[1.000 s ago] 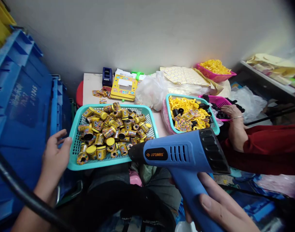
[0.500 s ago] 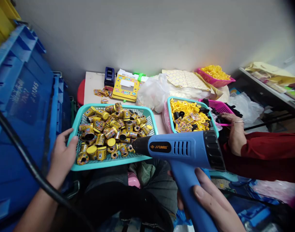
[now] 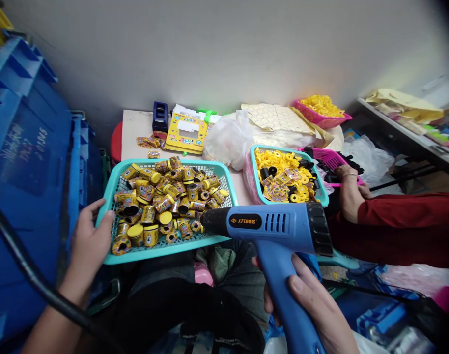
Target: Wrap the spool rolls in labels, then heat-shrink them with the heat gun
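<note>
My left hand (image 3: 91,241) grips the left rim of a turquoise plastic basket (image 3: 161,252), thumb above the edge. Heaped inside are small yellow-and-brown printed jars (image 3: 166,202), some with yellow caps and some showing dark open ends. In my right hand (image 3: 313,300) is a blue heat gun (image 3: 279,223), fingers wrapped round its handle. Its black nozzle points left, over the basket's right front part, close to the jars. Whether the trigger is pressed I cannot tell.
A second turquoise basket (image 3: 323,196) holds yellow and black parts. At right, a co-worker's hand (image 3: 349,189) is at a pink basket (image 3: 329,158). Blue crates (image 3: 29,147) stand at left, with a black cable (image 3: 29,265) before them. A plastic bag (image 3: 228,140) and yellow cards (image 3: 187,135) lie behind.
The view has shifted slightly, so most things sit a little further left. My hands keep their hold on basket and heat gun. The co-worker's hand has moved slightly at the pink basket.
</note>
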The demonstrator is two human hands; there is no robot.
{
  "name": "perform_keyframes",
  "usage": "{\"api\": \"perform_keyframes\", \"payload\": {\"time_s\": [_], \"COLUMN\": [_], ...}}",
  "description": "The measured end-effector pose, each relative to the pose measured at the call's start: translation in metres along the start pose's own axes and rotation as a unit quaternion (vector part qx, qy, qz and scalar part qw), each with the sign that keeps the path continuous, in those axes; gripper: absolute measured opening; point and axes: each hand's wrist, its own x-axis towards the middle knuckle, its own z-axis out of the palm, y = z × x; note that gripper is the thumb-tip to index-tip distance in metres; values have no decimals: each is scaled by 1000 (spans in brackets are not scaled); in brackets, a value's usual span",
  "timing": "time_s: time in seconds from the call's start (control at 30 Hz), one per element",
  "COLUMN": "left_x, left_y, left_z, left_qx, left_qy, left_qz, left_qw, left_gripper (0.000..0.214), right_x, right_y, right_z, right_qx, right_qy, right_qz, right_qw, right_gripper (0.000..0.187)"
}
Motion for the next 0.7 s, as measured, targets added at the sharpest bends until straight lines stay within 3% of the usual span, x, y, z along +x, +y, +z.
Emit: {"api": "perform_keyframes", "payload": {"time_s": [0.17, 0.47, 0.53, 0.6, 0.7], "left_x": [2, -1, 0, 5, 22], "left_y": [1, -3, -2, 5, 26], "left_z": [1, 0, -4, -6, 1], "left_qx": [9, 38, 81, 124, 155], "left_qy": [2, 4, 33, 61, 28], "left_qz": [-4, 12, 82, 192, 316], "left_qw": [1000, 999, 993, 972, 935], "left_gripper": [56, 57, 54, 52, 56], "right_x": [1, 1, 1, 1, 1], "right_y": [6, 5, 1, -5, -14], "right_z": [-1, -5, -5, -3, 1], "right_qx": [24, -12, -8, -2, -7], "right_qy": [16, 7, 16, 28, 47], "right_qz": [-7, 24, 11, -13, -39], "right_qw": [1000, 1000, 1000, 1000, 998], "right_gripper": [58, 71, 66, 60, 60]}}
